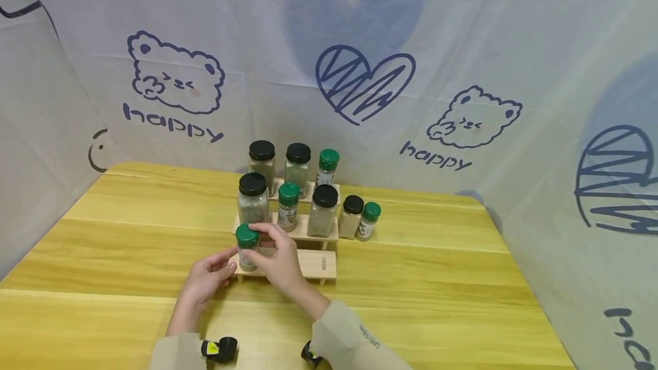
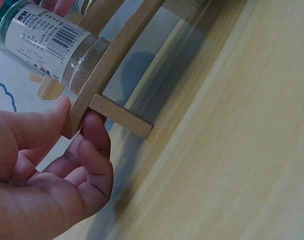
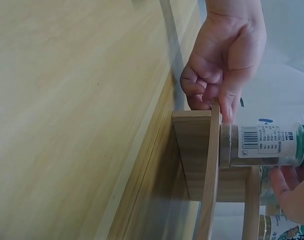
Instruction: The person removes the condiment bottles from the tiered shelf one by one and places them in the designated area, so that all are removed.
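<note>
My right hand [image 1: 281, 260] grips a small clear spice jar [image 1: 247, 237] with a green lid. The jar stands upright at the left end of the lowest step of a wooden tiered rack [image 1: 316, 264]. Its barcode label [image 3: 267, 141] shows in the right wrist view, and its base meets the board. With thumb above and curled fingers below, my left hand [image 2: 52, 175] pinches the end of that step. Upper steps carry several jars, among them a black-lidded jar [image 1: 253, 201] and a green-lidded jar [image 1: 288, 207] on the middle one.
To the rack's right, a black-lidded jar [image 1: 352, 218] and a green-lidded jar [image 1: 368, 222] stand on the wooden table [image 1: 437, 290]. Behind the table hangs a pale printed cloth [image 1: 288, 96]. Black-lidded jars [image 1: 261, 167] stand on the top step.
</note>
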A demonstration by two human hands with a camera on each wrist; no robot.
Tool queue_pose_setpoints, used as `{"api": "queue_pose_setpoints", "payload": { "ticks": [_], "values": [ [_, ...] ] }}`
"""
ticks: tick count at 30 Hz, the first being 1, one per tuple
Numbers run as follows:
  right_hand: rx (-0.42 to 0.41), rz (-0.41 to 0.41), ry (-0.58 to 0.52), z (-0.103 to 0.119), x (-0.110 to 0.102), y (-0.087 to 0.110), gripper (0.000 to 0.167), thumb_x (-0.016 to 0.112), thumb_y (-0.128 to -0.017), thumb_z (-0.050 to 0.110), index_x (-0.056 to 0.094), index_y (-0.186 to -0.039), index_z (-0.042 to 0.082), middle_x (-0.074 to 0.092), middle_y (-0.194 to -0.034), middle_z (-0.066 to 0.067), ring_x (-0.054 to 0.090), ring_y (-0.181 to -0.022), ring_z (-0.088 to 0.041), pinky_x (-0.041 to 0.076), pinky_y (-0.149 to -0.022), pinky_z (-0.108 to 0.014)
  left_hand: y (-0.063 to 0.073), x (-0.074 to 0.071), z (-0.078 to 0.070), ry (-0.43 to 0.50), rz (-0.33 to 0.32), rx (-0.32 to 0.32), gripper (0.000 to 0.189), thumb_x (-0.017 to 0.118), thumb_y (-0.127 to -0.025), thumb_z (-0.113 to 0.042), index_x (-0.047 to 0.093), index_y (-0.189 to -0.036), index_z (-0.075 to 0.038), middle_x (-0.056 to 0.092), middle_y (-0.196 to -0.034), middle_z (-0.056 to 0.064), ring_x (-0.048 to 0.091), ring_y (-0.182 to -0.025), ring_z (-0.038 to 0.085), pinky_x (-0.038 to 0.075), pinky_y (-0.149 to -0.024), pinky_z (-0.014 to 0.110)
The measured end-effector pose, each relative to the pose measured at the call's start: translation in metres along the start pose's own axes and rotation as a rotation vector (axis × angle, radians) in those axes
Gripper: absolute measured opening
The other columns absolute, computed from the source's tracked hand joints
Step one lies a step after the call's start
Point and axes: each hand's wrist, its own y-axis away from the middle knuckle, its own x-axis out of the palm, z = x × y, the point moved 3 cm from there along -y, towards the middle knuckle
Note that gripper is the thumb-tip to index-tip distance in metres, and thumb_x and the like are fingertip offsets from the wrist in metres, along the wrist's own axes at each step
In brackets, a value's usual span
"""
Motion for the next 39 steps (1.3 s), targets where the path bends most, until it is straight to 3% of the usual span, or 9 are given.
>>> {"api": "queue_pose_setpoints", "payload": {
  "ticks": [8,16,27,35,39],
  "values": [
    [0.038,-0.006,-0.027,-0.001,0.003,-0.001,0.032,0.063,-0.076,-0.011,0.052,-0.107,-0.011,0.055,-0.105,-0.024,0.058,-0.089,-0.036,0.049,-0.076,-0.038,0.001,0.001,-0.001,-0.011,0.005,0.012,0.043,0.051,-0.091,-0.008,0.041,-0.130,0.005,0.038,-0.127,0.024,0.041,-0.104,0.024,0.044,-0.070,0.028],
    [0.037,-0.043,-0.016,0.000,0.003,0.000,0.029,0.065,-0.075,-0.010,0.054,-0.102,-0.010,0.057,-0.102,-0.023,0.059,-0.085,-0.033,0.050,-0.072,-0.033,0.002,0.001,0.000,-0.011,0.003,0.008,0.042,0.052,-0.091,-0.009,0.042,-0.130,0.003,0.040,-0.124,0.021,0.045,-0.094,0.016,0.044,-0.070,0.028],
    [0.105,-0.067,-0.032,0.001,-0.008,0.003,0.029,0.065,-0.077,-0.008,0.055,-0.104,-0.010,0.057,-0.103,-0.022,0.057,-0.087,-0.036,0.049,-0.074,-0.031,-0.001,0.001,0.000,0.014,0.005,0.007,0.042,0.053,-0.090,-0.008,0.043,-0.130,0.001,0.042,-0.125,0.020,0.050,-0.084,0.009,0.044,-0.066,0.027],
    [0.076,-0.097,-0.047,0.004,-0.019,0.008,0.029,0.064,-0.076,-0.008,0.054,-0.103,-0.012,0.056,-0.103,-0.023,0.056,-0.087,-0.037,0.047,-0.076,-0.044,-0.001,0.001,0.000,0.025,0.001,0.007,0.041,0.053,-0.089,-0.006,0.044,-0.129,0.002,0.045,-0.120,0.018,0.053,-0.078,0.007,0.045,-0.065,0.026],
    [0.070,-0.118,-0.053,-0.003,-0.023,0.011,0.029,0.065,-0.076,-0.008,0.056,-0.103,-0.010,0.057,-0.102,-0.021,0.056,-0.087,-0.035,0.047,-0.077,-0.041,-0.001,0.001,0.000,0.031,0.000,0.003,0.042,0.053,-0.090,-0.006,0.043,-0.129,0.001,0.046,-0.118,0.017,0.053,-0.078,0.007,0.044,-0.065,0.026]
  ]
}}
